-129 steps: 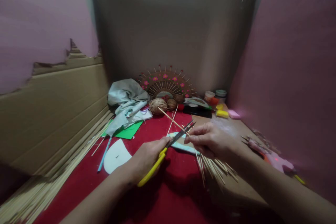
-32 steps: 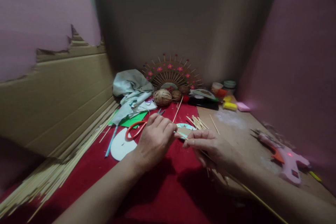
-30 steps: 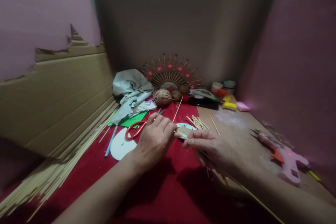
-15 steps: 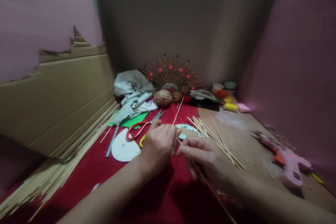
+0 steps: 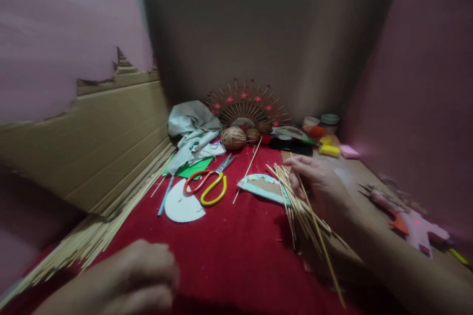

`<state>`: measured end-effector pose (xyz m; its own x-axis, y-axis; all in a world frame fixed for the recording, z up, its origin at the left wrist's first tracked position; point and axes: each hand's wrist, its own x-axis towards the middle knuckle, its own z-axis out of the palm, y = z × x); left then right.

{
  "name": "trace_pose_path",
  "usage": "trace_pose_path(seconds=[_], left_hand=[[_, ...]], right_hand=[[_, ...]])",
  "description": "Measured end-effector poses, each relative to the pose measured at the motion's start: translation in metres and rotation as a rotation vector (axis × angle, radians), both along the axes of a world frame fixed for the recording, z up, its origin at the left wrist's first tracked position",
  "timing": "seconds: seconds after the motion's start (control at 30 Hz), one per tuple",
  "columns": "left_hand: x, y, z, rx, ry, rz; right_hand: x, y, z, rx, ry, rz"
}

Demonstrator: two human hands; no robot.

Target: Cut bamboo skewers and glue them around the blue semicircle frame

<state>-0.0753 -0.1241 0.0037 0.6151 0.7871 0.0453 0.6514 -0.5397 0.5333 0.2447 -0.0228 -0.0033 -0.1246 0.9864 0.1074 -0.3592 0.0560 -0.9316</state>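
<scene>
My right hand (image 5: pixel 320 186) rests over a bunch of thin wooden skewers (image 5: pixel 303 206) on the brown board, fingers curled on them. My left hand (image 5: pixel 142 278) is low at the near left, blurred, fingers curled; what it holds, if anything, does not show. Scissors with an orange and a yellow handle (image 5: pixel 207 183) lie on the red cloth (image 5: pixel 229 246), beside a white paper half-disc (image 5: pixel 182 205). A curved teal-edged card piece (image 5: pixel 263 187) lies just left of my right hand.
A long pile of skewers (image 5: pixel 92 236) runs along the cardboard wall on the left. At the back stand a skewer fan with pink flowers (image 5: pixel 247 107), twine balls (image 5: pixel 233 138), crumpled cloth (image 5: pixel 192 125) and small jars (image 5: pixel 320 123). A pink glue gun (image 5: pixel 414 224) lies at the right.
My left hand has pulled back from the centre to the near left edge. My right hand moved right onto the skewer bunch. The scissors, which my left hand held 4 s ago, lie on the cloth.
</scene>
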Motion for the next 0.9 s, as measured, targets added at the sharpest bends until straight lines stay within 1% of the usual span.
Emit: trace_pose_path(seconds=[0.03, 0.07, 0.13, 0.2, 0.23, 0.3, 0.37, 0.43, 0.5, 0.53, 0.6, 0.7, 0.73, 0.77, 0.8, 0.87, 0.9], left_hand=[[0.005, 0.01, 0.005, -0.136, 0.075, 0.038], [0.013, 0.025, 0.011, -0.11, 0.091, 0.114], [0.039, 0.063, 0.022, 0.065, 0.116, 0.231], [0.072, 0.105, 0.028, 0.154, 0.215, 0.284], [0.088, 0.125, 0.027, 0.163, 0.252, 0.313], [0.116, 0.158, 0.02, 0.162, 0.275, 0.348], [0.136, 0.181, 0.007, 0.14, 0.292, 0.388], [0.146, 0.193, -0.006, 0.105, 0.301, 0.429], [0.148, 0.199, -0.011, 0.081, 0.283, 0.459], [0.146, 0.2, -0.009, 0.084, 0.258, 0.471], [0.14, 0.195, 0.001, 0.12, 0.185, 0.489], [0.13, 0.171, 0.027, 0.192, 0.025, 0.474], [0.128, 0.159, 0.034, 0.19, -0.061, 0.432], [0.128, 0.148, 0.039, 0.113, -0.285, 0.315], [0.129, 0.136, 0.042, 0.006, -0.432, 0.186], [0.134, 0.117, 0.038, -0.133, -0.59, 0.019], [0.138, 0.11, 0.033, -0.167, -0.612, -0.024]], right_hand=[[0.0, 0.001, -0.001, -0.004, 0.025, 0.009], [0.001, 0.002, -0.002, -0.008, 0.048, 0.016], [0.001, 0.005, -0.003, -0.012, 0.078, 0.02], [0.002, 0.007, -0.004, -0.009, 0.09, 0.013], [0.002, 0.008, -0.004, -0.001, 0.093, 0.008], [0.002, 0.01, -0.003, 0.024, 0.095, -0.002], [0.003, 0.011, -0.002, 0.061, 0.101, -0.017], [0.004, 0.011, 0.0, 0.101, 0.106, -0.038], [0.005, 0.01, 0.002, 0.149, 0.106, -0.06], [0.006, 0.009, 0.003, 0.181, 0.097, -0.07], [0.008, 0.006, 0.006, 0.269, 0.063, -0.097], [0.008, 0.0, 0.012, 0.418, -0.033, -0.172], [0.006, -0.002, 0.014, 0.451, -0.075, -0.197], [0.005, -0.005, 0.015, 0.474, -0.119, -0.219], [0.003, -0.007, 0.016, 0.485, -0.162, -0.234], [-0.002, -0.012, 0.018, 0.494, -0.227, -0.25], [-0.005, -0.014, 0.018, 0.501, -0.244, -0.251]])
